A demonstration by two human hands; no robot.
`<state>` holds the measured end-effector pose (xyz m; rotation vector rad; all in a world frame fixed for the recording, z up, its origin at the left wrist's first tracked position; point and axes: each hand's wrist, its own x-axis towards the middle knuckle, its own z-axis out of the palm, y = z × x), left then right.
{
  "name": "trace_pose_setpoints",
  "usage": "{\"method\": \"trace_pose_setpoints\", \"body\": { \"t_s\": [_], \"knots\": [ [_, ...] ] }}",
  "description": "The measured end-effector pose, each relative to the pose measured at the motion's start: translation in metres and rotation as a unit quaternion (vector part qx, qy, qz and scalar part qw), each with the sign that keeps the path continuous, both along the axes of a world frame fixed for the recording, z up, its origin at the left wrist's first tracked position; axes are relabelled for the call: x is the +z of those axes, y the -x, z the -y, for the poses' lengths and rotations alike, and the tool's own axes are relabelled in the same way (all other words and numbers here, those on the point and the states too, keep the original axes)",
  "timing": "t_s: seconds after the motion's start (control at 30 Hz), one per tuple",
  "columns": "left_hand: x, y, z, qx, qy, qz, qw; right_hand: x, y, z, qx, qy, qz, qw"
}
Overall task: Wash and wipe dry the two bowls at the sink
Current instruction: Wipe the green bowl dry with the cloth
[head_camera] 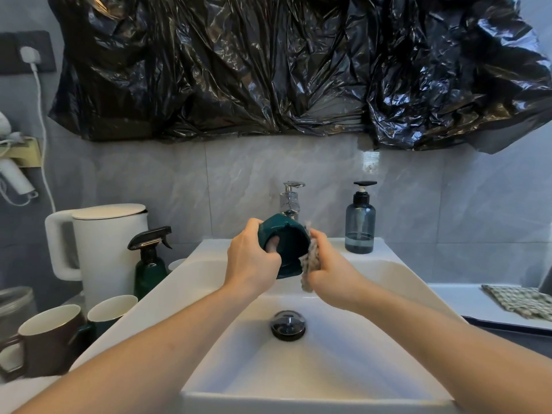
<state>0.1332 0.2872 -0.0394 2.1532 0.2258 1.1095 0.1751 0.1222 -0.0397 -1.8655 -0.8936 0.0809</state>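
The left hand [251, 258] grips the green bowl [283, 246] above the sink [328, 369], near its back edge, mouth tilted toward the person. The right hand [331, 270] presses a cloth [309, 264] on its rim.

Our left hand [252, 258] gripping a dark teal bowl [286, 246] tipped on its side above the white sink [298, 369], our right hand [328, 267] pressing a checked cloth [309, 264] against its rim, chrome faucet [290, 201] just behind, blue soap bottle [360, 222] beside.
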Motion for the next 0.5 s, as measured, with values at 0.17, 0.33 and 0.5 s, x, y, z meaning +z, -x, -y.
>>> {"method": "trace_pose_setpoints", "body": {
  "t_s": [0.17,0.33,0.5],
  "knots": [
    [-0.003,0.001,-0.007,0.012,-0.004,-0.005,1.000,0.006,0.003,-0.004,-0.011,-0.033,0.043,0.998],
    [-0.001,0.002,-0.001,-0.038,0.028,0.012,0.999,0.000,-0.003,-0.002,0.000,-0.003,-0.072,0.997],
    [-0.004,0.001,-0.001,-0.100,0.092,-0.055,0.989,0.001,-0.011,0.002,-0.042,-0.048,-0.099,0.993]
  ]
}}
